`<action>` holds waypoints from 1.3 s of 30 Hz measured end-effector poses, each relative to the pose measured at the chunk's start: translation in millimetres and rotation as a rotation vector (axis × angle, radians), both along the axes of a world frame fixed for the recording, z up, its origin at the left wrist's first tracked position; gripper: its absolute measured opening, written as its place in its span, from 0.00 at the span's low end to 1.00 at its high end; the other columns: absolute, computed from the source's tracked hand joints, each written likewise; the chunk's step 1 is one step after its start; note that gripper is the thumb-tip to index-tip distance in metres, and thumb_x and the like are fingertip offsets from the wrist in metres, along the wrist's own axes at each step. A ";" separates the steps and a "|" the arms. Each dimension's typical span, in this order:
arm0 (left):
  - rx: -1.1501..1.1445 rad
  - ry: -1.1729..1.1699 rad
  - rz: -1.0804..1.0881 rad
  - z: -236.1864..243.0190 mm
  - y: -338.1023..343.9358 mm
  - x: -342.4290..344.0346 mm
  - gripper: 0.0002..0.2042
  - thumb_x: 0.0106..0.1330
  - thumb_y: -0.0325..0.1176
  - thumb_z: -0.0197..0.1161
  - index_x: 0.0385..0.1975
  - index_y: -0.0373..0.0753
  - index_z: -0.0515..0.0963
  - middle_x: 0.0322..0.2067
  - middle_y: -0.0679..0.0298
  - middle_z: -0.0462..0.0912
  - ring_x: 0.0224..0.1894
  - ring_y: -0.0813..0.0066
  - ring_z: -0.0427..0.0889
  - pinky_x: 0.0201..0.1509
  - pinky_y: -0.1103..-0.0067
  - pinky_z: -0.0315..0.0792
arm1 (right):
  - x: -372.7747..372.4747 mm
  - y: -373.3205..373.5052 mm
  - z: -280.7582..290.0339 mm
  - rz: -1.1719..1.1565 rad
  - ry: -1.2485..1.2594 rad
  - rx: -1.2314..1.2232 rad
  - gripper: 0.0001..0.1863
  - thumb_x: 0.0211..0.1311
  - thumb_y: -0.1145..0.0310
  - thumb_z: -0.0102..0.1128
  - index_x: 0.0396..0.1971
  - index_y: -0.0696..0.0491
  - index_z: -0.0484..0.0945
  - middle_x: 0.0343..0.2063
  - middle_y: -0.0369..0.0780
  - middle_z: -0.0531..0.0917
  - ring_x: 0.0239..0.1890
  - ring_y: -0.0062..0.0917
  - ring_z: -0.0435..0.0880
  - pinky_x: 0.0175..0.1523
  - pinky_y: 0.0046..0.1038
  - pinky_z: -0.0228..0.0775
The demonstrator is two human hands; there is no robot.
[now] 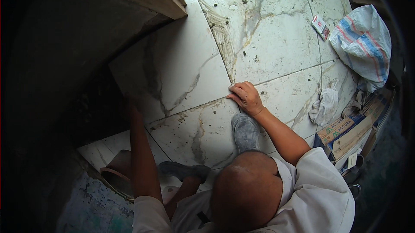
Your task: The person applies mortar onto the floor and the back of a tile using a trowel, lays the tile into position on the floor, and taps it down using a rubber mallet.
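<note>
In the head view, a large white floor tile with grey marble-like veins (190, 56) lies left of the upper centre of the frame, its left edge bordering a dark gap (97, 112). The right hand (245, 98), at the centre of the frame, has its fingers bent and the thumb slightly apart, the fingertips at the tile's lower right corner; whether they grip the edge, I cannot tell. The left hand (133, 104), left of centre, is near the tile's lower left part, too deep in shadow to tell whether it is open or closed. Mud-smeared veined tiles (281, 38) fill the upper right. A grey rubber shoe (245, 133) stands just below the right hand. A brown timber post (170, 2) juts in at upper left. Along the right side are a white woven sack with blue and red stripes (363, 45), a small red-and-white box (320, 27), a crumpled white cloth (325, 107) and brown cardboard (352, 140).
</note>
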State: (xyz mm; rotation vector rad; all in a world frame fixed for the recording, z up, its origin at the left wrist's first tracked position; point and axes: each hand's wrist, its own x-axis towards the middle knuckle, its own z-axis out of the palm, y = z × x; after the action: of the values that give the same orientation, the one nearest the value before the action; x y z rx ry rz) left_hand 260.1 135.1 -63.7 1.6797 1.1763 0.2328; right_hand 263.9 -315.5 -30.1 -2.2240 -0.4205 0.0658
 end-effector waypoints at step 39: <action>0.405 0.325 -0.232 -5.2 -20.2 -49.8 0.35 0.54 0.47 0.73 0.52 0.25 0.70 0.50 0.49 0.74 0.51 0.60 0.74 0.55 0.68 0.70 | -10.5 6.1 -7.6 -0.134 -0.052 -0.158 0.12 0.49 0.61 0.71 0.23 0.51 0.78 0.22 0.35 0.78 0.27 0.28 0.75 0.35 0.30 0.64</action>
State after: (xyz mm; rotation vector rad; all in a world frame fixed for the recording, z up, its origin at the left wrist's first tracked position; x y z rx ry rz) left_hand 210.3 115.0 -68.9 2.2583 1.2091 0.0536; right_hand 253.4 -309.5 -37.7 -2.4085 -0.3023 -0.0316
